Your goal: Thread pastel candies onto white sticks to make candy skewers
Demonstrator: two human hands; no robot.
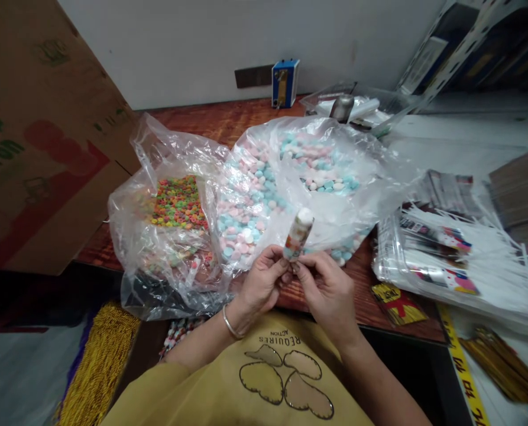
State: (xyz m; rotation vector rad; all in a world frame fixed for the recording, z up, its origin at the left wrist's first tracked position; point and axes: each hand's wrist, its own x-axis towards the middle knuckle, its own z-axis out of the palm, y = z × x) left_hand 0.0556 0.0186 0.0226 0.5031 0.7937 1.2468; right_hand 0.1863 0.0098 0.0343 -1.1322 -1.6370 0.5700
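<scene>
Both my hands hold a small tube-shaped packet [298,234] filled with candies, tilted up and to the right over the table's near edge. My left hand [260,283] pinches its lower end from the left; a metal bangle sits on that wrist. My right hand [327,290] grips the same lower end from the right, fingers curled. Just beyond the packet lies an open clear plastic bag of pink, white and pale blue candies [264,201]. To its left, another clear bag [177,204] holds small multicoloured ring candies.
A stack of flat printed clear packets [441,254] lies at the right. A large cardboard box [37,136] stands at the left. A blue device [285,83] sits by the wall on the wooden table [210,121]. Yellow fringe [97,361] hangs at lower left.
</scene>
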